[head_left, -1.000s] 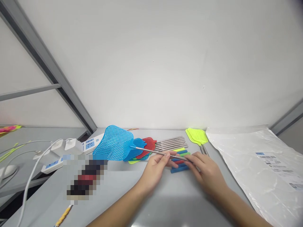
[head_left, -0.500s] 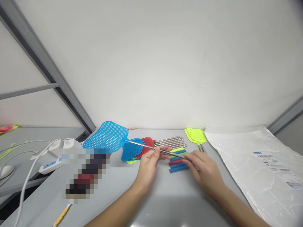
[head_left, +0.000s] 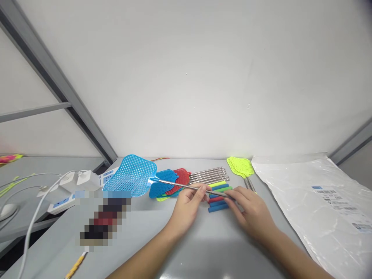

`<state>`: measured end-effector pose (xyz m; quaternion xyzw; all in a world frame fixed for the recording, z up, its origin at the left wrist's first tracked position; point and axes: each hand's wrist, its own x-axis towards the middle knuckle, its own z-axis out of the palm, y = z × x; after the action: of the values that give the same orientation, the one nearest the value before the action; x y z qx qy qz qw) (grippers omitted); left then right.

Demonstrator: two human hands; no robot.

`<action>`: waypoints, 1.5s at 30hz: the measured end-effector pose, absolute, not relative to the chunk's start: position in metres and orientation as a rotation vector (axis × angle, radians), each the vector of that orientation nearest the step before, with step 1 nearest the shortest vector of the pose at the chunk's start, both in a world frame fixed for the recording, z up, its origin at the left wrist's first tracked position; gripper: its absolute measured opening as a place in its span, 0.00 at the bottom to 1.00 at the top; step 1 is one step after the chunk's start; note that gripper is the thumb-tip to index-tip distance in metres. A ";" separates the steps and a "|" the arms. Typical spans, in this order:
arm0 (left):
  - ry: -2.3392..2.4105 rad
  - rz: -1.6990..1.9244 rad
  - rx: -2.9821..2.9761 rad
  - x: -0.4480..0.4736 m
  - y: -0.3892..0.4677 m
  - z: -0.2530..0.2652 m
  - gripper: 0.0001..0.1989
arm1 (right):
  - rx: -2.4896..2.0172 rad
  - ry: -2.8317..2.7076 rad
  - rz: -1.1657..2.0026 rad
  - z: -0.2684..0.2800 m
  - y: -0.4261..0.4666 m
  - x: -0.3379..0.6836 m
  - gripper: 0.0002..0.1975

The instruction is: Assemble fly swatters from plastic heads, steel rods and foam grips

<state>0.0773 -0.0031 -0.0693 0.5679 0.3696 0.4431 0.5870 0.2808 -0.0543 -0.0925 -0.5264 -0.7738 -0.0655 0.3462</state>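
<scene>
A blue fly swatter (head_left: 130, 175) with a thin metal rod is held up across the middle of the view, its mesh head at the left. My left hand (head_left: 190, 203) pinches the rod near its middle. My right hand (head_left: 250, 207) is closed around the rod's far end, where a handle is mostly hidden by the fingers. Beneath the rod lie several coloured handle tubes (head_left: 217, 208), blue, green, red and yellow. Behind my left hand are loose swatter heads, blue (head_left: 164, 184) and red (head_left: 182, 179), beside a row of metal rods (head_left: 209, 175).
Two yellow-green swatters (head_left: 240, 166) lie back right, beside a white plastic mailer bag (head_left: 290, 193) with a label. A power strip (head_left: 62, 204) with plugs and white cables stands at left. A blurred-out object (head_left: 104, 221) lies in front of it. A wall closes the back.
The blue swatter head has dropped slightly and tilted, and the rod lies a little flatter. My left hand has shifted slightly right along the rod. My right hand has hardly moved.
</scene>
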 end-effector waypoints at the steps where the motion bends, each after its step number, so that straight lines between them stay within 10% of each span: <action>1: 0.863 1.000 1.337 0.078 -0.004 -0.070 0.17 | -1.377 -2.008 -0.155 -0.092 -0.055 0.280 0.09; 45: 0.734 0.964 1.310 0.092 -0.014 -0.085 0.10 | -1.284 -2.080 -0.221 -0.088 -0.062 0.263 0.08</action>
<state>0.0918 -0.0138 -0.0847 0.5714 0.3203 0.4205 0.6278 0.2630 -0.0617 -0.0880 -0.4926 -0.7979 -0.0848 0.3369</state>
